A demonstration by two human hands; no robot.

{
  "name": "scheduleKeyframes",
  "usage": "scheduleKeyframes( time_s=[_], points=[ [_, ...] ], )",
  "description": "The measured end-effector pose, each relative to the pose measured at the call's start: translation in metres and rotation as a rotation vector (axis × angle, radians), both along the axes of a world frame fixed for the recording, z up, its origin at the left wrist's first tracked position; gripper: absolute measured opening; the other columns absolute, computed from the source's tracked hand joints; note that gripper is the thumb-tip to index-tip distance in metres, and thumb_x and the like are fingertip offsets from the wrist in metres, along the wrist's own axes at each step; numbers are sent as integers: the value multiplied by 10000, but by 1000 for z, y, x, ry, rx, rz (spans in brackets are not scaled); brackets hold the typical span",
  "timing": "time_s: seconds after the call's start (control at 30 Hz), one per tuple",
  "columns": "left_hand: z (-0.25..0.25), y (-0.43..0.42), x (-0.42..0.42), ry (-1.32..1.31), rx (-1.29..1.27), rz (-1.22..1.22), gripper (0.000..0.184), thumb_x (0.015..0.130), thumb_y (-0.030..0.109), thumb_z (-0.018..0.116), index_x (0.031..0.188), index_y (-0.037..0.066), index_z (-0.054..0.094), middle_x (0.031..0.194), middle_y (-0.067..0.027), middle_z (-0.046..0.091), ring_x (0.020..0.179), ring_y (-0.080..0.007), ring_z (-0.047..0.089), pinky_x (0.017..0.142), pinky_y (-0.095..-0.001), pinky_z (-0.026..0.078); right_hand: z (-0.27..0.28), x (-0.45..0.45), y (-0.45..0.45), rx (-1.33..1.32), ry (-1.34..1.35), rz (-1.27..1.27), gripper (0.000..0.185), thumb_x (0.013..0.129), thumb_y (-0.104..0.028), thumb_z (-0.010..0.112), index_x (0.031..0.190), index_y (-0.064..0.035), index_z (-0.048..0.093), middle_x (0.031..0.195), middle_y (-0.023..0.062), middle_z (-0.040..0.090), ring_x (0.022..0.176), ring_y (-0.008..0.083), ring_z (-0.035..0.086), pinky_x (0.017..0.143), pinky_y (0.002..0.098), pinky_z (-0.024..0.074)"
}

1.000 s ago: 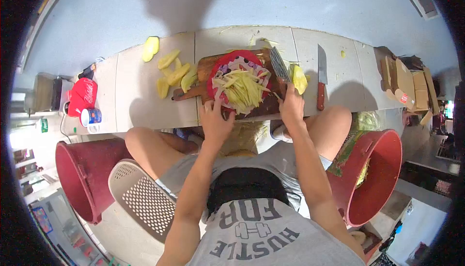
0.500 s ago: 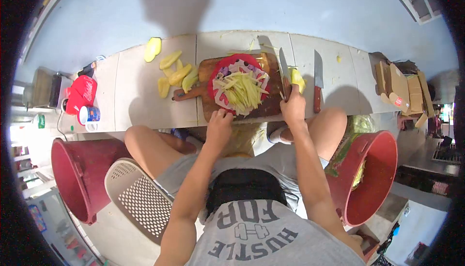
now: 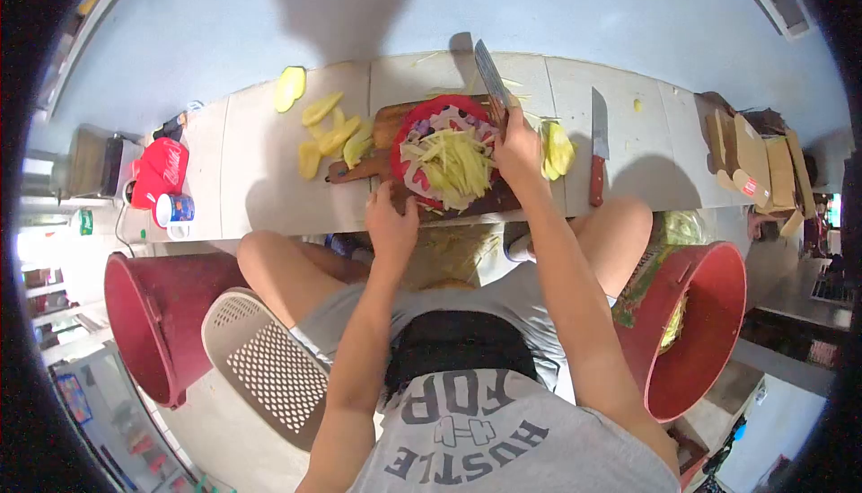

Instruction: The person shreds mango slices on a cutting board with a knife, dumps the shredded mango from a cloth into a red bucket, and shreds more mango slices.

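Observation:
My right hand (image 3: 521, 150) is closed round the handle of a knife (image 3: 490, 73), its blade raised and pointing away over the board's right side. Just left of that hand, a red patterned plate (image 3: 401, 147) bears a heap of pale green strips (image 3: 446, 165). The plate rests on a wooden cutting board (image 3: 388, 122). My left hand (image 3: 391, 216) is at the board's near edge, below the plate, fingers bent and slightly apart with nothing visible in them. Peeled green-yellow pieces (image 3: 558, 150) lie right of the board; several more (image 3: 338, 137) are at its left.
A second knife (image 3: 599, 147) with a red handle lies at the right. Cardboard boxes (image 3: 750, 156) stand at the far right. A cup (image 3: 174, 210) and a red cloth item (image 3: 162, 170) are at the left. Red bins (image 3: 162, 322) (image 3: 696, 331) flank my legs, with a perforated basket (image 3: 274, 372).
The knife in my right hand has moved left and away from me, up beside the plate. My left hand has shifted slightly left, and its fingers have loosened.

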State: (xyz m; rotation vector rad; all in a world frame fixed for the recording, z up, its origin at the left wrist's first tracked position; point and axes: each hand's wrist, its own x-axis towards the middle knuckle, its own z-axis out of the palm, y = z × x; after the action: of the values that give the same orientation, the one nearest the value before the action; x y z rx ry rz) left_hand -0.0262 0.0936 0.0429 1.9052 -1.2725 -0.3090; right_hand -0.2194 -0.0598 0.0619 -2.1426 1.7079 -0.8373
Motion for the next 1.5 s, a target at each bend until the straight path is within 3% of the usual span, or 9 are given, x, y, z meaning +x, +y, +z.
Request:
scheduleKeyframes(
  time_s=[0.13, 0.33, 0.47, 0.63, 0.97, 1.1, 1.23, 1.3, 1.5],
  points=[
    [-6, -19, -7, -134, 333, 0, 214, 836, 192, 681, 959, 19, 662, 967, -200, 648, 889, -381, 630, 771, -477, 507, -26, 7, -7, 164, 151, -9, 429, 832, -50, 656, 1204, 7, 450, 819, 278, 658, 783, 482, 641, 699, 549, 516],
    [-8, -34, -15, -96, 315, 45, 132, 829, 151, 661, 851, 21, 674, 862, -172, 654, 859, -374, 635, 763, -476, 506, -30, 11, -6, 28, 61, 46, 476, 794, -42, 687, 1203, 2, 448, 844, 285, 656, 826, 482, 641, 736, 558, 510],
    [-9, -34, -16, -24, 127, 42, 94, 830, 105, 672, 868, 21, 687, 824, -154, 667, 779, -328, 645, 716, -434, 504, -2, 15, -2, 194, -27, -18, 492, 756, -52, 714, 1177, -5, 464, 874, 283, 655, 847, 472, 645, 747, 547, 517],
    [2, -44, -14, 669, 41, 42, 91, 891, 79, 696, 876, -9, 673, 740, -41, 653, 695, -119, 578, 668, -284, 468, 16, 15, -9, 78, -168, 11, 484, 730, -61, 745, 1144, -1, 502, 868, 252, 680, 855, 436, 670, 759, 491, 541],
    [61, -53, -49, 945, -133, -106, 63, 960, 55, 631, 1009, 23, 608, 925, -15, 614, 824, -93, 596, 633, -267, 567, 100, -39, -2, 14, -281, -29, 466, 710, -85, 802, 1079, 25, 540, 780, 200, 681, 746, 364, 696, 685, 429, 545],
    [86, -63, -114, 1310, -346, -400, 70, 963, 28, 606, 1032, 20, 597, 984, -43, 628, 855, -128, 647, 689, -293, 613, 160, -117, 32, -45, -264, -219, 503, 718, -108, 816, 1123, 19, 545, 751, 179, 672, 698, 306, 690, 655, 407, 542],
    [137, -55, -211, 1427, -172, -655, 92, 950, 36, 621, 1039, 20, 604, 967, -33, 633, 836, -126, 646, 695, -294, 603, 215, -226, 106, -250, -243, -493, 540, 701, -86, 827, 1149, 11, 542, 807, 111, 675, 735, 177, 658, 671, 347, 526],
    [167, -47, -259, 1070, -89, -817, 119, 935, 67, 654, 1038, 24, 613, 952, -13, 637, 811, -101, 630, 674, -257, 562, 241, -273, 149, -294, -208, -646, 490, 715, -86, 827, 1110, 5, 554, 796, 63, 656, 712, 141, 626, 662, 315, 512],
    [170, -8, -395, 908, -22, -1172, 94, 918, 87, 671, 917, 8, 620, 763, -43, 632, 672, -97, 533, 632, -281, 442, 226, -392, 242, -340, -125, -919, 279, 764, -43, 804, 939, -3, 590, 755, -1, 587, 676, 87, 542, 612, 254, 445]
  ],
)
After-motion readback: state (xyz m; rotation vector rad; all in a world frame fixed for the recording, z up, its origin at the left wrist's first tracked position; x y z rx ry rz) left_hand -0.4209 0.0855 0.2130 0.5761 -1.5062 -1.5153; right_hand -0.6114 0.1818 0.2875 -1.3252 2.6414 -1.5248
